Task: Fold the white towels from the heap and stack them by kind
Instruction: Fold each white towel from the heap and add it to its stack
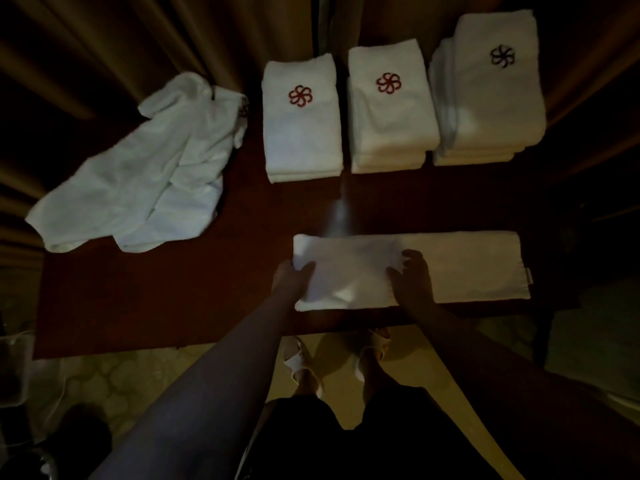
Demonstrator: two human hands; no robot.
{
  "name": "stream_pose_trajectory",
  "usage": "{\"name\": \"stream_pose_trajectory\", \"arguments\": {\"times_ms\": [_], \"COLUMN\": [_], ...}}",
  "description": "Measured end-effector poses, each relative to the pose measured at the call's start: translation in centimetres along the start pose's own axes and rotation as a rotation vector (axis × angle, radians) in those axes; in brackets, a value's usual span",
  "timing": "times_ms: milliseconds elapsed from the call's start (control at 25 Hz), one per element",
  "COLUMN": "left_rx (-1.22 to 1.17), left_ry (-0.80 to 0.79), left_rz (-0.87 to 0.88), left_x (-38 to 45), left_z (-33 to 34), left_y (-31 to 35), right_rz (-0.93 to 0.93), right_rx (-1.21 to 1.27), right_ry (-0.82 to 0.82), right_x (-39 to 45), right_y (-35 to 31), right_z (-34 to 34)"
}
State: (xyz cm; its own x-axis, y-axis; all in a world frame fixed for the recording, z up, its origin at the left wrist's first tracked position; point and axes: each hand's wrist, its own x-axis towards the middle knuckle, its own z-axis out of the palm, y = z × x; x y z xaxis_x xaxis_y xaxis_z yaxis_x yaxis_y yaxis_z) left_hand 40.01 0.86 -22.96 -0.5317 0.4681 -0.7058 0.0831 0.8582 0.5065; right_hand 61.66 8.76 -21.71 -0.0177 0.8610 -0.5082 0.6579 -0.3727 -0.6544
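Head view: left hand pinches the towel end; right hand presses flat. Risk: fold skews, misaligning edges beside the stacks.

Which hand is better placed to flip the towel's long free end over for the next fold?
Right hand, probably: it rests mid-towel, beside the unfolded stretch running right. The left hand grips the far left edge.

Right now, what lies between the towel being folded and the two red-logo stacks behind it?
Only bare dark-red tabletop, in the head view, separates the long towel from both red-logo stacks.
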Motion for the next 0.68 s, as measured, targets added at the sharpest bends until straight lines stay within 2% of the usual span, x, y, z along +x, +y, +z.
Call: {"name": "stream_pose_trajectory", "arguments": {"times_ms": [80, 240, 400, 480, 560, 640, 680], "left_rx": [-0.066, -0.124, -0.175, -0.232, -0.305, -0.345, -0.34], "left_ry": [-0.018, -0.031, 0.011, -0.002, -0.015, -0.021, -0.023], "left_rz": [-0.015, -0.001, 0.043, 0.052, 0.045, 0.069, 0.093], "left_x": [-0.1, -0.3, -0.7, -0.9, -1.1, -1.6, -1.8], "left_z": [0.0, -0.6, -3.6, -5.3, -6.8, -8.5, -9.2], "left_y": [0.2, 0.5, 0.2, 0.0, 0.3, 0.9, 1.3], "right_rz": [-0.067, -0.005, 0.041, 0.032, -0.051, -0.145, -0.135], "right_rx": [-0.114, -0.323, -0.282, -0.23, -0.213, -0.075, 0.04], "right_ry": [0.026, -0.264, -0.411, -0.375, -0.232, -0.082, -0.071], "right_x": [-0.4, 0.3, -0.1, -1.2, -2.6, -4.3, -5.3], "right_y": [0.2, 0.1, -2.1, -3.7, -5.5, -8.2, -9.9], "right_z": [0.2, 0.9, 1.4, 2.4, 3.6, 4.8, 5.3]}}
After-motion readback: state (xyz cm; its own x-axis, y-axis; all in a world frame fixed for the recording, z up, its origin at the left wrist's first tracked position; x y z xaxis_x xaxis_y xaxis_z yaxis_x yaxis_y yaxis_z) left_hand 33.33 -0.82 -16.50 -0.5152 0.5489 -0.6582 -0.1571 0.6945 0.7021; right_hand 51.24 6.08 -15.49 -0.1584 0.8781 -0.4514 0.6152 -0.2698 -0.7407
